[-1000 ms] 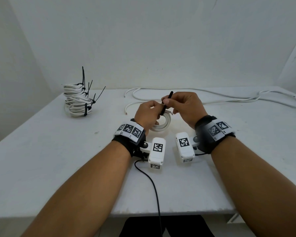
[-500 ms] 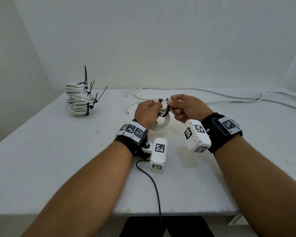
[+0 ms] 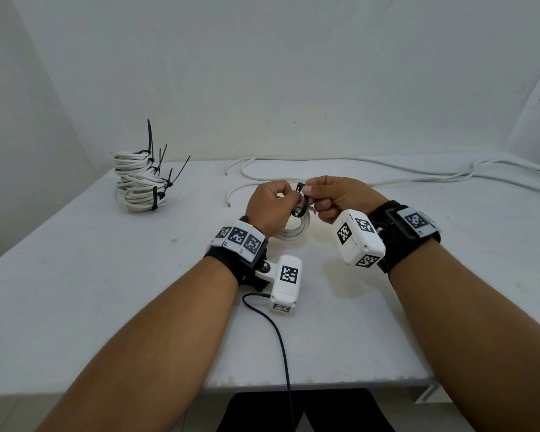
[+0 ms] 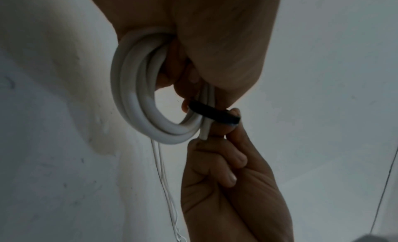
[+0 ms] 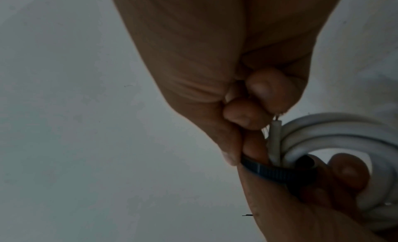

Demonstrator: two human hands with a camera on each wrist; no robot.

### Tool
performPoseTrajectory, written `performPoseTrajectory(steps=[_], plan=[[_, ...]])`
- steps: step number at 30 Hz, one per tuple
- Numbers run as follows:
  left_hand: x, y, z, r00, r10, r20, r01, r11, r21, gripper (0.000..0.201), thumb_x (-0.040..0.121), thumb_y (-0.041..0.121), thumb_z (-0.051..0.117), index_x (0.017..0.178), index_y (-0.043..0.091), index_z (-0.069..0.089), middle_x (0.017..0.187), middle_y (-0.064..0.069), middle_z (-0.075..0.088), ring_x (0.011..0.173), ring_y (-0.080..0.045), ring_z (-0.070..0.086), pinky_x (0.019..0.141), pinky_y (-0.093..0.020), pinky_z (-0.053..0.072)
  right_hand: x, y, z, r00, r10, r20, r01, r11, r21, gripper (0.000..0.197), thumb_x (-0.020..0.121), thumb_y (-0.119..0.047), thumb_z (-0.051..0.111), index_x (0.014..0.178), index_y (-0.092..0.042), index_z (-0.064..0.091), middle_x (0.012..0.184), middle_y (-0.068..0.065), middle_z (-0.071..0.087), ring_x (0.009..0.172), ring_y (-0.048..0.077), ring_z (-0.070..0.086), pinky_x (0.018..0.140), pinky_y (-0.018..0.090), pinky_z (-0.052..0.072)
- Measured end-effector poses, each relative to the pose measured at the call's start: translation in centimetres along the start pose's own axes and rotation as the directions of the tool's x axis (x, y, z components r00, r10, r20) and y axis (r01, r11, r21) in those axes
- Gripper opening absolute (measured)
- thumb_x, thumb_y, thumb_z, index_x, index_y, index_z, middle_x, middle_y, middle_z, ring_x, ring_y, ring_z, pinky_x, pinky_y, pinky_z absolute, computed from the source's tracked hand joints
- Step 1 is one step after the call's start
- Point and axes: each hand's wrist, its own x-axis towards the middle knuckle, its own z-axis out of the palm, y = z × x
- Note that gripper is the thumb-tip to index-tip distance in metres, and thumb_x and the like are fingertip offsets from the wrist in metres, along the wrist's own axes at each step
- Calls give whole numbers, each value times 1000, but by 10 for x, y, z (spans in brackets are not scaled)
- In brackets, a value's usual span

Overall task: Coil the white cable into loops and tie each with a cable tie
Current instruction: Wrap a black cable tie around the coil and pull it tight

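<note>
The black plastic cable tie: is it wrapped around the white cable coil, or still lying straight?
Wrapped. The black plastic cable tie bends around the white cable coil; whether it is locked cannot be told.

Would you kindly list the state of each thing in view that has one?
white coil: wound in loops, gripped by the left hand.
cable tie: wrapped around the coil, pinched by the right hand; not cinched.
stack of coils: tied, tails sticking out.
loose cable: uncoiled on the table.
</note>
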Motion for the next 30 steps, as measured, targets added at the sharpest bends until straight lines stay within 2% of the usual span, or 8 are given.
performPoseTrajectory(steps=[3, 7, 14, 17, 20, 23, 26, 30], plan=[[-1, 1, -1, 1000, 15, 17, -16, 1000, 19, 18, 86, 13, 59, 68, 13, 58, 55, 7, 60, 44, 1, 50, 55, -22, 41, 0, -1, 0, 1000, 20, 19, -21, 998, 54, 13, 91, 0, 61, 101, -8, 65, 67, 2, 62, 45, 4, 41, 39, 14, 36], [-1, 3, -4, 999, 38, 36, -39, 999, 24, 4, 87, 15, 62, 85, 18, 64, 57, 8, 60, 45, 2, 52, 53, -19, 40, -1, -1, 0, 997, 33, 74, -40, 994, 101, 21, 94, -2, 57, 89, -7, 77, 73, 1, 59, 50, 2, 40, 44, 10, 33], [-1, 5, -6, 990, 121, 67, -122, 992, 20, 14, 89, 17, 64, 75, 18, 63, 46, 12, 54, 39, -3, 41, 46, -19, 34, -2, -5, 4, 999, -35, 29, 30, 990, 137, 10, 95, -4, 56, 86, -7, 60, 75, 3, 57, 48, 3, 42, 43, 11, 36], [2, 3, -7, 994, 106, 25, -107, 994, 14, 12, 88, 18, 63, 76, 18, 65, 52, 13, 58, 44, -3, 47, 52, -22, 38, -6, -4, 5, 999, -42, 5, 42, 999, 20, 6, 93, -8, 63, 89, -10, 59, 75, 3, 64, 51, 5, 47, 42, 15, 38], [2, 3, -7, 994, 100, 37, -101, 995, 26, 12, 88, 21, 64, 76, 20, 66, 53, 12, 58, 45, -5, 47, 53, -22, 38, -9, -4, 5, 998, -48, -27, 46, 996, -70, 17, 88, -8, 70, 100, -12, 58, 73, 1, 65, 54, 9, 52, 44, 19, 41], [-2, 5, -8, 987, 115, 113, -115, 993, -4, 16, 91, 20, 61, 78, 12, 66, 53, 2, 54, 46, -17, 39, 52, -25, 35, -5, -6, -1, 996, -40, -79, 45, 997, 67, 26, 88, -2, 67, 108, -9, 54, 70, 3, 62, 50, 8, 49, 44, 17, 42], [-3, 5, -10, 980, 133, 147, -129, 991, -38, 17, 91, 19, 59, 82, 7, 67, 64, -13, 53, 55, -24, 37, 56, -35, 35, -5, -5, -3, 1000, -10, -21, 12, 995, 99, 17, 90, -6, 65, 106, -5, 61, 77, 3, 60, 53, 5, 48, 47, 14, 43], [-3, 4, -12, 975, 149, 168, -142, 988, -52, 15, 89, 21, 59, 80, 11, 67, 64, -11, 55, 57, -26, 37, 57, -37, 36, -4, 0, -3, 1000, 10, -3, -9, 995, 96, 11, 91, -9, 64, 98, -4, 71, 80, 2, 59, 55, 4, 46, 49, 12, 43]])
